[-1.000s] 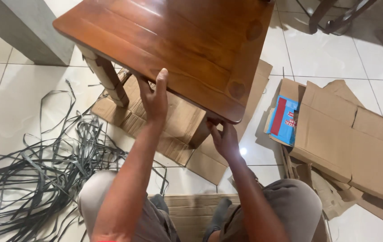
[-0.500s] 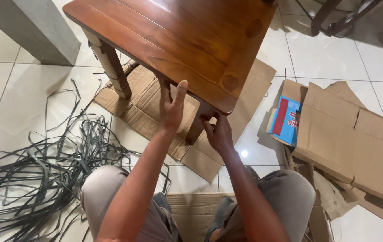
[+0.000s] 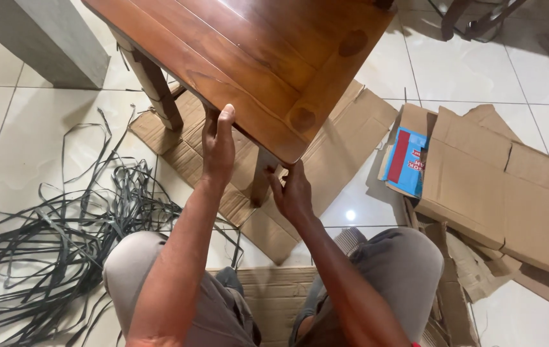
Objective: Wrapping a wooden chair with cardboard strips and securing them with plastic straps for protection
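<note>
Glossy reddish-brown wooden table (image 3: 249, 51) fills the upper centre of the frame. At its near edge the left hand (image 3: 218, 144) curls its fingers around the rim; the right hand (image 3: 294, 193) grips below the corner by a leg. Flattened brown cardboard (image 3: 351, 138) covers white floor tiles (image 3: 24, 135), with tangled grey strapping (image 3: 62, 238) at lower left.

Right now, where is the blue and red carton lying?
In the head view the blue and red carton lies on the tiled floor right of the wooden table, tucked under the left edge of the flattened cardboard sheets.
</note>
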